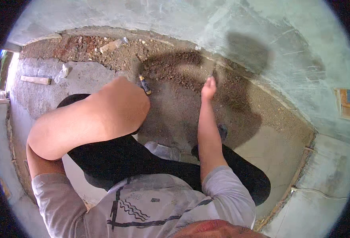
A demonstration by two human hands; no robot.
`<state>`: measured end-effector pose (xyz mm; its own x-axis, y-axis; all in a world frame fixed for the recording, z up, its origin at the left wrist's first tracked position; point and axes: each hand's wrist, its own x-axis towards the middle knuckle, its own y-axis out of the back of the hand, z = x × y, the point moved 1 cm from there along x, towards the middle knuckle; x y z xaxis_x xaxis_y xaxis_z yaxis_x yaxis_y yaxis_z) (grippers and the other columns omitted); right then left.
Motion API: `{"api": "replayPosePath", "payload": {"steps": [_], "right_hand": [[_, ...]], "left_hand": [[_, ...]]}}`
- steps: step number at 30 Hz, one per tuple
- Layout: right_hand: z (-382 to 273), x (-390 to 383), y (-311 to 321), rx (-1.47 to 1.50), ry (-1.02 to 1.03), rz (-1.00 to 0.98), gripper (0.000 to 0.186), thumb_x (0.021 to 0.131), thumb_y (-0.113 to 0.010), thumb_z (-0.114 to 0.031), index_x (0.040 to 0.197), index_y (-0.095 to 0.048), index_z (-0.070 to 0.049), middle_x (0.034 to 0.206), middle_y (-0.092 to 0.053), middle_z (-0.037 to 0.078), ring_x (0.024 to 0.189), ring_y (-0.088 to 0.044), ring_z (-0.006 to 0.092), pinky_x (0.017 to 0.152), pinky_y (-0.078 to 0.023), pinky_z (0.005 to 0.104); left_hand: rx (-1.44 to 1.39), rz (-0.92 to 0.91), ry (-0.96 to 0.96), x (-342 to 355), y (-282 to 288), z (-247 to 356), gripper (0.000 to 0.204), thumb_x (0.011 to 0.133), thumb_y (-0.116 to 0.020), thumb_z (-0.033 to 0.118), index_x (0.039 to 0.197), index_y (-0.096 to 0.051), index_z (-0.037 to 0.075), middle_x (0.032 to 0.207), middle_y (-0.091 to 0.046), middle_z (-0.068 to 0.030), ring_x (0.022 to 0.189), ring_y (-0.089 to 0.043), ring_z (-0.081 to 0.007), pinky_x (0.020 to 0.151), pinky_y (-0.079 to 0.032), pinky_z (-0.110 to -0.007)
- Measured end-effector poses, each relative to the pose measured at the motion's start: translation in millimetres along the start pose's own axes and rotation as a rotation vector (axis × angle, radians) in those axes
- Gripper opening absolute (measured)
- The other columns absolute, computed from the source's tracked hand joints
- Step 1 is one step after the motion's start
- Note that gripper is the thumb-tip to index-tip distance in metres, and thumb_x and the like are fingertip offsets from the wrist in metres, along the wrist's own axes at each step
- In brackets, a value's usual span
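**Two hands low at the foot of the wall, a tool in each**

Head view: the left hand (121, 95) was bent in close, its fingers hidden behind the wrist, so their grip could not be told. A tool with a yellow-and-dark handle (144, 85) stuck out just past them, its long axis running away and slightly left toward the dirt heap (171, 65). The right hand (208, 88) reached further out, fingers closed around a thin dark tool (214, 71) that pointed onward to the wall (262, 47). The right hand was the nearer to the wall's foot. The heap lay between and ahead of both hands. Open floor (270, 142) spread to the right of the fingers; a wooden strip (36, 79) lay well off to the left.
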<state>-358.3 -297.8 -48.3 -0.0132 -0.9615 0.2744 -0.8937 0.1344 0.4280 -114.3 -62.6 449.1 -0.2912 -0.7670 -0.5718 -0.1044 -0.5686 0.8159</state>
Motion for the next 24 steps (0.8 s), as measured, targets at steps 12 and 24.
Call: {"api": "replayPosePath", "payload": {"steps": [12,24], "right_hand": [[-21.1,11.9,19.8,-0.139,-0.314,-0.223,0.031,0.101,-0.054,-0.028,0.109,-0.07,-0.002,0.081,-0.064,0.004,0.076,-0.057,0.0138,0.072,-0.048,0.0322],[17.5,-62.6,68.5,-0.342,-0.282,-0.165,0.039,0.103,-0.049,-0.03,0.123,-0.065,-0.001,0.113,-0.069,0.013,0.1,-0.065,0.0244,0.086,-0.048,0.0338]], "left_hand": [[0.035,-0.065,-0.092,18.2,2.1,0.9,0.019,0.079,-0.058,0.012,0.072,-0.071,0.001,0.075,-0.07,-0.0184,0.073,-0.071,-0.0353,0.068,-0.056,-0.045],[0.21,-0.077,-0.367,-21.4,10.2,31.7,0.014,0.078,-0.061,0.015,0.081,-0.072,0.006,0.082,-0.069,-0.0063,0.081,-0.068,-0.0234,0.072,-0.046,-0.038]]}}
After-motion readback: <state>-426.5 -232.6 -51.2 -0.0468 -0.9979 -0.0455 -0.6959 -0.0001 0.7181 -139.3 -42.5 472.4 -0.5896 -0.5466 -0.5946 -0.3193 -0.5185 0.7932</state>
